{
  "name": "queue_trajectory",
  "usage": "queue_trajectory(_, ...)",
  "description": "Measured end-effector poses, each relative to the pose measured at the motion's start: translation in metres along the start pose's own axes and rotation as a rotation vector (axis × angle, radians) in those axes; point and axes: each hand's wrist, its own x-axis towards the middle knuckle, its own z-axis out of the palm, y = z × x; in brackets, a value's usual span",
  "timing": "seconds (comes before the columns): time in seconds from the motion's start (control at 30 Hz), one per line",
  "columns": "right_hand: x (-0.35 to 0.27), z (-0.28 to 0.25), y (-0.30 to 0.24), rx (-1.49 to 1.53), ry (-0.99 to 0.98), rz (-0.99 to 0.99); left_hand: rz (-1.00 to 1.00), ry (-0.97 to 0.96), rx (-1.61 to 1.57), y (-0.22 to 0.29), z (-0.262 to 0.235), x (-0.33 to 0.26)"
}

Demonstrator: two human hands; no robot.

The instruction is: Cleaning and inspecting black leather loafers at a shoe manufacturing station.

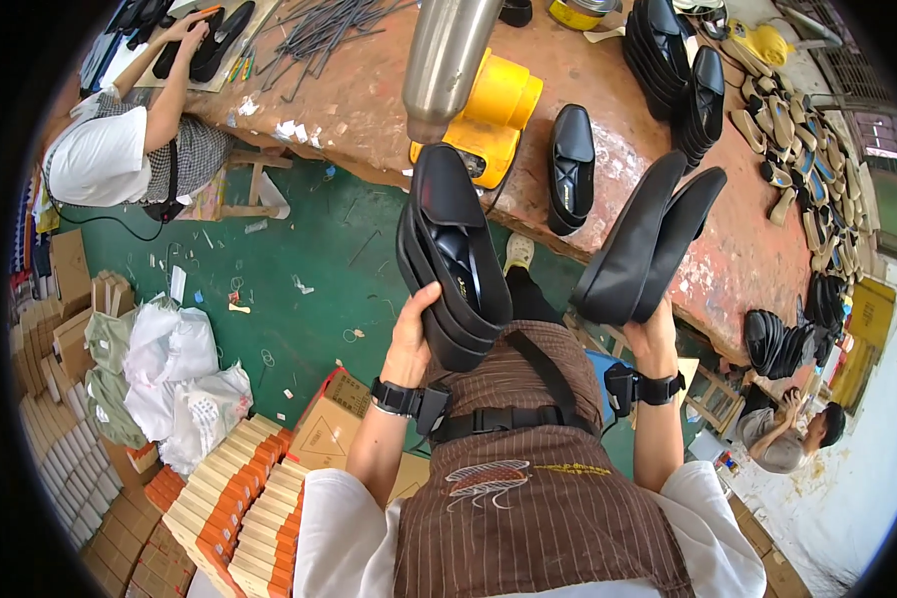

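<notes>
My left hand (412, 337) grips a stack of nested black loafers (452, 259) by its side, toes pointing away from me. The top shoe shows a dark, shiny insole. In my right hand (653, 341) is a pair of black loafers (648, 239), held by the heel end, with toes tilted up and to the right. My right fingers are partly hidden behind the shoes. Both bundles are in the air in front of my apron, apart from each other. Beyond them, a single black loafer (571, 169) lies near the edge of the worktable (747, 249).
A yellow machine (498, 100) stands on the table below a steel cylinder (448, 60). Stacked black loafers (658, 60) are at the far right, near many beige shoes (807, 140). Boxes (234, 488) and white bags (174, 359) stand left. A co-worker (120, 135) handles shoes far left; another person (782, 434) is right.
</notes>
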Motion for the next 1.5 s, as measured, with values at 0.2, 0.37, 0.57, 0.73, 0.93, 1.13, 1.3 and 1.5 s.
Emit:
queue_trajectory(0.2,-0.009,0.067,0.010,-0.326,-0.132,-0.091,0.015,-0.063,0.260,-0.003,0.021,-0.017)
queue_trajectory(0.37,-0.028,0.081,0.046,-0.624,-0.481,-0.040,0.070,-0.167,0.410,0.000,0.036,-0.020)
queue_trajectory(0.57,-0.026,0.078,0.060,-0.430,-0.297,0.149,0.210,-0.100,0.579,-0.005,0.037,-0.024)
queue_trajectory(0.73,-0.011,0.048,0.062,-0.160,0.013,0.069,0.124,0.008,0.418,0.002,0.038,-0.020)
queue_trajectory(0.93,0.004,-0.004,0.024,0.034,0.148,0.036,0.024,-0.072,0.122,0.011,0.008,-0.010)
queue_trajectory(1.13,-0.002,-0.037,0.016,0.061,0.188,-0.058,-0.067,-0.248,-0.187,0.010,0.005,-0.010)
queue_trajectory(1.3,-0.006,-0.040,0.015,0.083,0.231,-0.049,-0.010,-0.179,-0.193,0.023,0.020,-0.004)
queue_trajectory(1.5,-0.008,-0.037,0.014,0.048,0.240,-0.026,0.079,-0.215,-0.278,0.026,0.018,-0.007)
